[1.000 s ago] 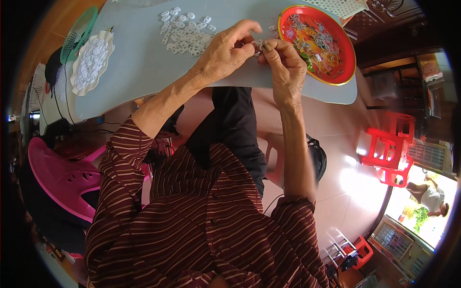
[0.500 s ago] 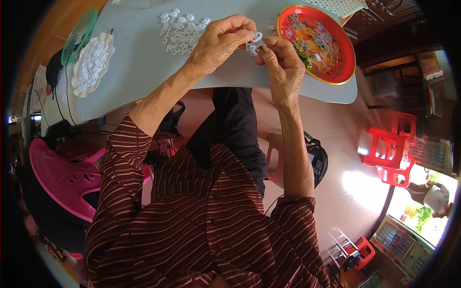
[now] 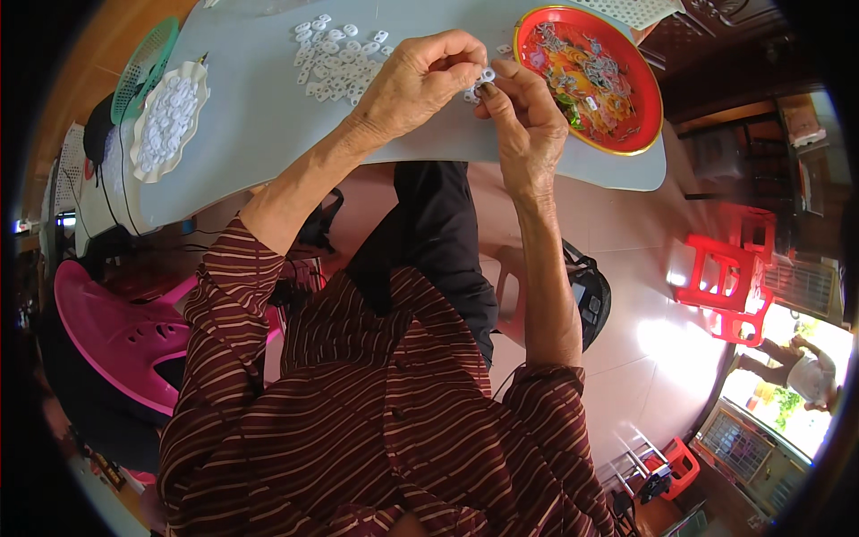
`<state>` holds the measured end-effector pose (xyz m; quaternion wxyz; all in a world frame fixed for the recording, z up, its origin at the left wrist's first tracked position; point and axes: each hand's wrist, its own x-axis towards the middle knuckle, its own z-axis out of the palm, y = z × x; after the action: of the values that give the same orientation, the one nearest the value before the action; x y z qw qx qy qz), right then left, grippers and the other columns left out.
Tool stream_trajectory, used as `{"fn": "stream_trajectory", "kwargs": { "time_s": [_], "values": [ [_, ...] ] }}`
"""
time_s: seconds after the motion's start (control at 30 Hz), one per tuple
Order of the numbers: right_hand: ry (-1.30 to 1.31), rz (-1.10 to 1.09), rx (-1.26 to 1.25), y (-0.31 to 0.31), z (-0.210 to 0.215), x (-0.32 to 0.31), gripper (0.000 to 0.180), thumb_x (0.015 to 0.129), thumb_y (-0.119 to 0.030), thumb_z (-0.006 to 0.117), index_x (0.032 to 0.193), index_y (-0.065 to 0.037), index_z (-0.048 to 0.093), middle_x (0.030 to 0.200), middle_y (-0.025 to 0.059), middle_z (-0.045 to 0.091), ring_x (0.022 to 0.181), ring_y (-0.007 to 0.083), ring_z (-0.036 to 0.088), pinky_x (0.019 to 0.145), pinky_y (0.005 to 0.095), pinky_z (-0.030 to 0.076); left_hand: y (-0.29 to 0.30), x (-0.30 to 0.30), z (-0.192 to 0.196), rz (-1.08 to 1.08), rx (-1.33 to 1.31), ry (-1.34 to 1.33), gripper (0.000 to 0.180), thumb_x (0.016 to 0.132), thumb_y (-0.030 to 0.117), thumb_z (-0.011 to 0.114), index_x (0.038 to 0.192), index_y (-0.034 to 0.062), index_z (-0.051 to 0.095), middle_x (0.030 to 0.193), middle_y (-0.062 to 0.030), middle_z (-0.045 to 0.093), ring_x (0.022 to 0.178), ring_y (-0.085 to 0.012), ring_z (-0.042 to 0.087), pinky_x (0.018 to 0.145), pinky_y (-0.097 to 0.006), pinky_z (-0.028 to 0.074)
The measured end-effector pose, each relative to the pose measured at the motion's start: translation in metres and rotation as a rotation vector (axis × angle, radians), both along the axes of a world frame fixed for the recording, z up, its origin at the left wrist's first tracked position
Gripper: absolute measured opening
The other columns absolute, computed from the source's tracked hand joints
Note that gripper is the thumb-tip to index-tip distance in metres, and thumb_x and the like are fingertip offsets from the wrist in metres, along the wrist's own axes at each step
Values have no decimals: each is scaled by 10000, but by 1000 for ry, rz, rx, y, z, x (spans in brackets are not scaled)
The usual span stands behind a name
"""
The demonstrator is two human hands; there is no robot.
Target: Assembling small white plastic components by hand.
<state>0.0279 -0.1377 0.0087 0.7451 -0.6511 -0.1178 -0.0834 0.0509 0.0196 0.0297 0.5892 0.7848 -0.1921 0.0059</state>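
Over the grey table (image 3: 259, 89), my left hand (image 3: 428, 80) and my right hand (image 3: 530, 112) meet at the fingertips. Both are closed in a pinch around a small white plastic piece (image 3: 488, 75) with a round hole. Fingers partly cover this piece, and a few similar ones sit just beneath it. Left of my left hand, many small white plastic pieces (image 3: 340, 64) with holes lie loose on the table. Beside my right hand stands a red round tray (image 3: 641, 107) with a gold rim, holding many small metal-looking parts and a white piece.
A white scalloped dish (image 3: 205, 92) full of white pieces stands at the table's left, near a green mesh basket (image 3: 143, 63). A pink chair (image 3: 112, 327) is at my left. Red stools (image 3: 720, 273) stand to the right, and another person (image 3: 810, 376) is by the bright doorway.
My left fingertips have come slightly right, closer to my right hand, and the white piece between them has shifted. The person by the doorway has changed position.
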Motion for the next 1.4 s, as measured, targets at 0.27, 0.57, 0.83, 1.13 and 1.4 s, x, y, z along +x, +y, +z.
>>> {"fn": "stream_trajectory", "kwargs": {
  "time_s": [0.27,0.57,0.83,1.13,1.4],
  "values": [
    [-29,-33,24,1,-2,1,206,865,-40,616,1062,14,593,867,59,648,702,96,604,642,212,491,-3,-5,-3,72,73,-64,229,906,201,554,1016,4,589,797,-18,600,714,-85,534,671,-221,453],
    [-13,-41,74,2,-3,1,195,861,-36,617,1045,21,591,867,67,652,708,99,603,651,219,502,-9,-17,-1,114,116,-42,252,921,250,542,948,5,593,666,-2,531,625,-75,484,575,-237,412],
    [-5,-14,6,0,-2,-2,214,862,-13,585,1073,18,572,857,66,645,709,100,604,655,221,500,-8,-9,-8,103,5,-122,211,918,203,501,871,7,562,621,-30,523,549,-86,441,503,-257,391],
    [-8,-3,-51,-1,-3,0,233,854,-17,597,1083,15,572,855,66,643,715,104,608,661,223,499,-8,-9,-8,76,89,-129,183,904,151,483,811,-6,495,613,-41,486,555,-93,412,501,-272,387],
    [-39,72,-86,0,-12,3,293,810,6,643,1096,1,582,812,49,619,743,105,600,678,235,506,-2,-10,-12,48,-11,-116,183,889,141,485,787,-9,460,610,-37,431,556,-93,376,509,-270,374]
  ]
}}
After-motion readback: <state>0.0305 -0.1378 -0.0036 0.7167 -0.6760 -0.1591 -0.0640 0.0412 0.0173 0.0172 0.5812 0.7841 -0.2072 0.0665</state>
